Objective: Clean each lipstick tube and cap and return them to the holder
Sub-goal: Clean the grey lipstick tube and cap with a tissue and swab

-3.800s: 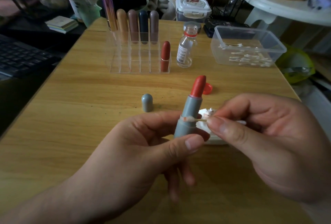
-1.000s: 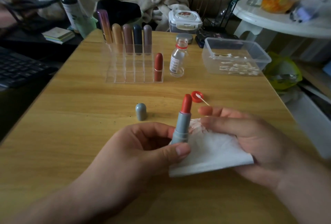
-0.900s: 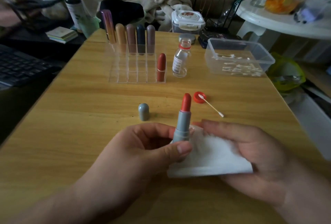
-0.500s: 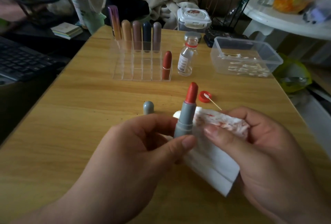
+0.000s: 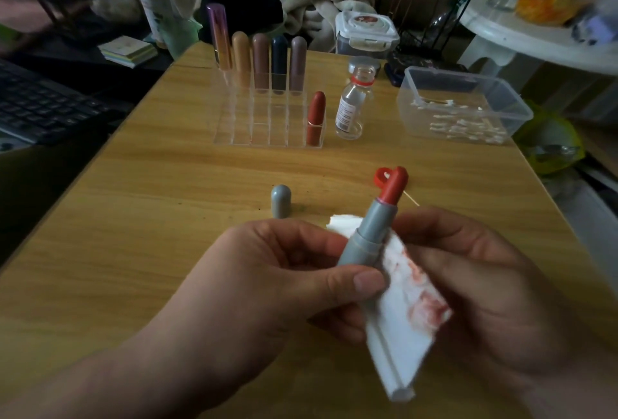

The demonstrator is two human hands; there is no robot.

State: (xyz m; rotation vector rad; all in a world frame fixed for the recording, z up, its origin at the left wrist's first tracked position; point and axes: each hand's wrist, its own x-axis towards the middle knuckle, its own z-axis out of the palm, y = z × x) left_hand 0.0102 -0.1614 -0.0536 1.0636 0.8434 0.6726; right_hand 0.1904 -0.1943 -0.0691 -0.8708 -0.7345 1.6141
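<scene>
The grey lipstick tube [image 5: 366, 244], with its orange-red stick [image 5: 394, 187] poking out of the top, is held up above the wooden surface [image 5: 133, 218], close to the person. It leans so that its top points away and to the right. The left hand [image 5: 267, 284] has it. Its grip is closed round the bottom of the tube, with the thumb [image 5: 357, 284] across the front and the fingers curled behind. The right hand [image 5: 495, 291] holds a folded white tissue [image 5: 401, 345] with red smears on it. Its grip is curled round the tissue from behind, and the tissue touches the right side of the tube.

A small grey cap [image 5: 281, 201] stands upright on the surface just past the left hand, apart from the tube. A round red bottle lid [image 5: 381, 179] lies behind the tip of the stick, and a thin cotton swab [image 5: 412, 200] lies beside it.

Further back stands the clear plastic holder [image 5: 264, 132] with many little square slots. A dark red lipstick [image 5: 316, 117] stands in its front row at the right end. Five tall tubes stand in its back row: a shiny purple and gold one [image 5: 220, 37], a tan one [image 5: 241, 57], a brown-pink one [image 5: 261, 60], a dark blue one [image 5: 279, 60] and a pale mauve one [image 5: 298, 62].

Just right of the holder stands a small glass bottle [image 5: 354, 104] with a red ring round its neck. Further right sits a clear plastic box [image 5: 413, 87] with white cotton swabs [image 5: 465, 124] inside. A black keyboard [image 5: 40, 107] lies off to the left.
</scene>
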